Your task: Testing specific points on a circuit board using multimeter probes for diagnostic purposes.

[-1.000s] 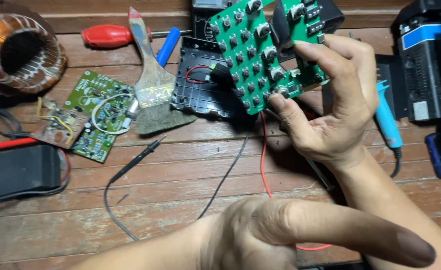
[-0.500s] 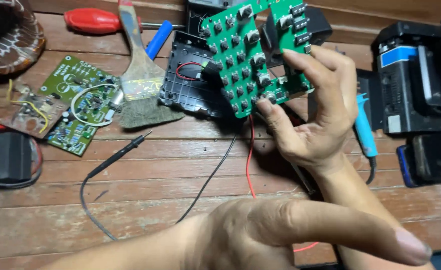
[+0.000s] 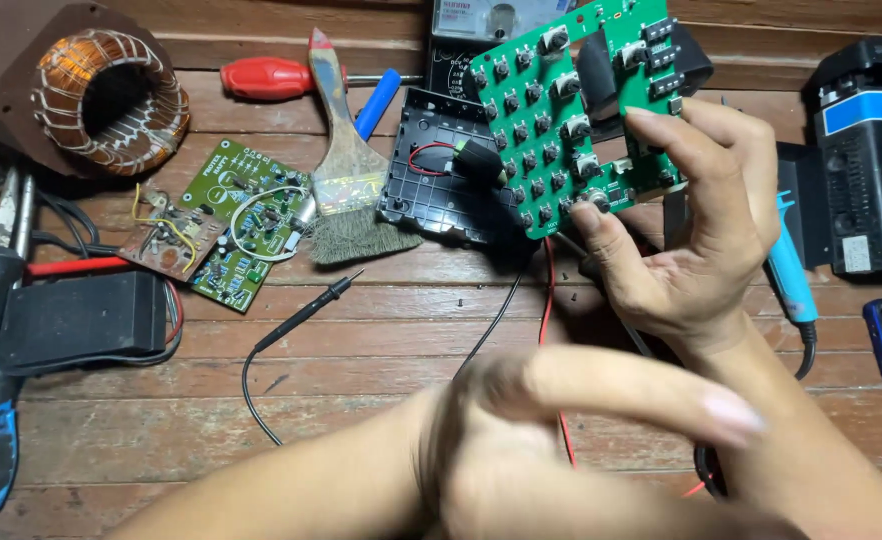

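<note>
My right hand (image 3: pixel 701 250) is raised above the wooden table and grips a green circuit board (image 3: pixel 561 130) by its right and lower edges. The board is studded with several small black push buttons, and a black ribbon loops behind it. A red wire (image 3: pixel 549 320) and a black wire hang down from it. My left hand (image 3: pixel 521 440) hovers low in the foreground, blurred, with one finger stretched to the right and nothing in it. Behind the board, an open black plastic case (image 3: pixel 431 190) lies on the table.
On the table lie an old paintbrush (image 3: pixel 346 190), a red-handled screwdriver (image 3: pixel 271 78), a copper coil (image 3: pixel 111 100), a smaller green circuit board (image 3: pixel 246 225), a black test probe (image 3: pixel 306 312), a black box (image 3: pixel 81 320), a blue soldering iron (image 3: pixel 789 280) and a black device (image 3: pixel 866 160).
My left hand has shifted slightly and is now blurred by motion. The right hand still holds the board up, its face turned a little more toward me.
</note>
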